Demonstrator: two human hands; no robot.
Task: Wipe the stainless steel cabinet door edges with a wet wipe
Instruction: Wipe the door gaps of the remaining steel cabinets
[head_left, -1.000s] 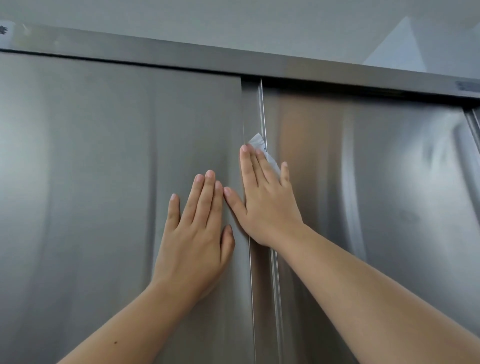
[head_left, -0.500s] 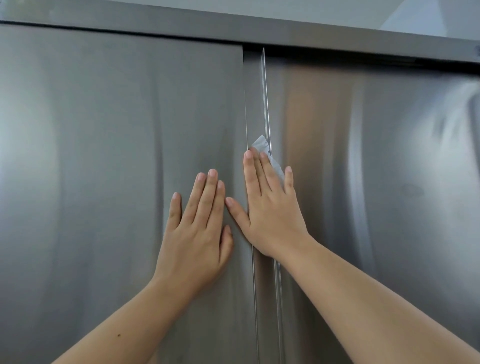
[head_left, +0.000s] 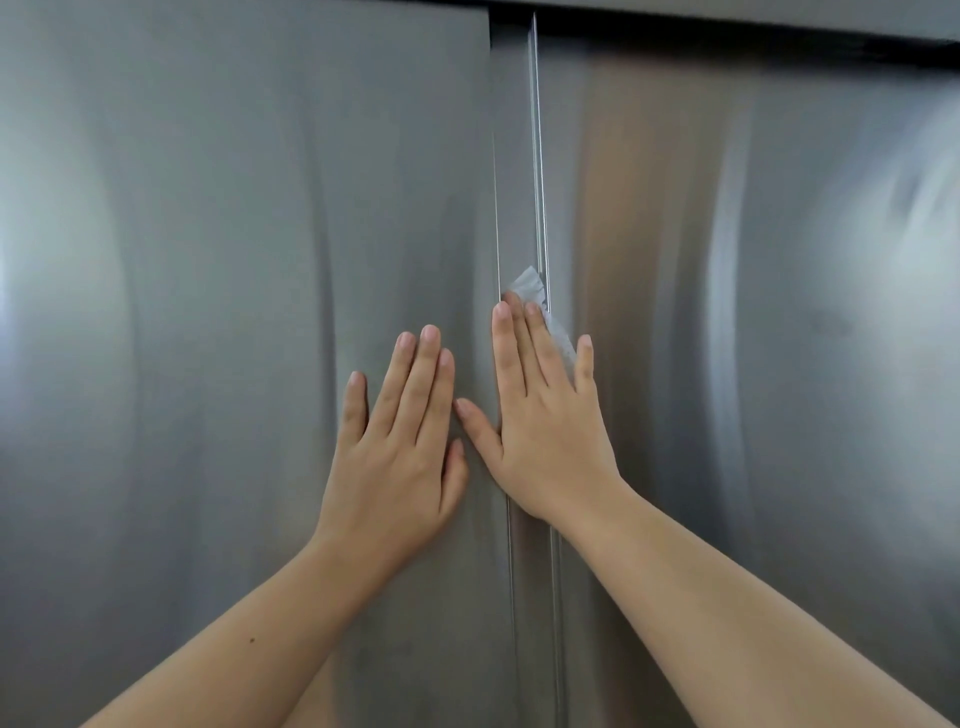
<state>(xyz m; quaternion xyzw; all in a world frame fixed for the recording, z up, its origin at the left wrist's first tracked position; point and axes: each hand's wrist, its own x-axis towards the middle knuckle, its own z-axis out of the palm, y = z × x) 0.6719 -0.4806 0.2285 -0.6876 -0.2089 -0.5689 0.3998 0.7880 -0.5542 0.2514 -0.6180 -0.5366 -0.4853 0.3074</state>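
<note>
Head view, single camera, looking at two brushed stainless steel sliding doors that fill the frame. Left cabinet door (head_left: 208, 312) occupies the left half; right cabinet door (head_left: 753, 312) takes the right half and sits behind it. A narrow vertical door edge (head_left: 537, 156) runs from top centre down past the middle of the frame. A dark gap (head_left: 779, 39) runs along the top of the right door, upper right of the frame. Left hand (head_left: 400, 447): centre of the frame, palm flat on the left door just beside its right border, fingers straight and pointing up. Grip holds nothing. Right hand (head_left: 545, 431): just right of centre, flat across the seam, thumb spread toward the left hand and nearly touching its index finger. Wet wipe (head_left: 527, 285): white, pressed against the door edge under the right hand's fingers. One corner shows above the fingertips and a strip shows between the ring and little fingers. Grip of the right hand is flat, with straight fingers pinning the wipe to the metal rather than curling around it. Both forearms enter bare from the lower corners of the frame. Soft reflections of the arms show on both doors.
</note>
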